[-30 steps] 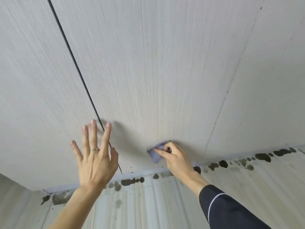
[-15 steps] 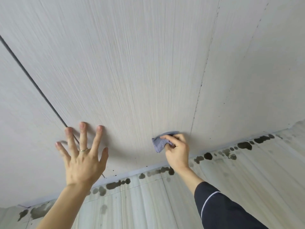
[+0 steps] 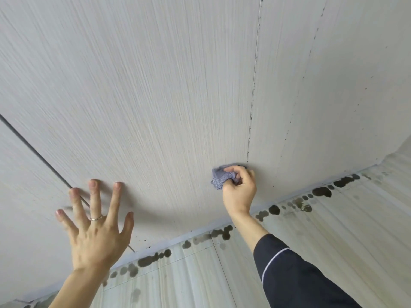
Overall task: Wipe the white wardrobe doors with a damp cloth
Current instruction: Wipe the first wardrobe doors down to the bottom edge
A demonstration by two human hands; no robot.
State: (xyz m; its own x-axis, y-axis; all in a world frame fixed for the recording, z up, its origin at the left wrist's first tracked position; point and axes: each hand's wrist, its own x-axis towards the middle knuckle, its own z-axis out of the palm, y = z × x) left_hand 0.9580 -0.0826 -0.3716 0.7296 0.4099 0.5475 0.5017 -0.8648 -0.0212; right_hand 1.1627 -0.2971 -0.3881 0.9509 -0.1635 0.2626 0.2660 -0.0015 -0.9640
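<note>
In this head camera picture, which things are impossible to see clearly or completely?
1. Head view: the right hand covers most of the cloth; its dampness cannot be told.
2. Head view: the top edge cuts off the wardrobe door.
3. Head view: specks along the seam are too small to identify.
4. Head view: the back of the left hand hides whether its palm touches the door.

A pale, streaked tile floor point(image 3: 333, 252) fills the lower part of the view, crossed by thin grout lines point(image 3: 223, 270). Along its far edge runs a narrow bluish-grey strip point(image 3: 198, 232). Just beside the strip, a broken row of dark blotches point(image 3: 321, 191) marks the tiles. Fainter grey smudges point(image 3: 136, 294) lie nearer the camera.
</note>
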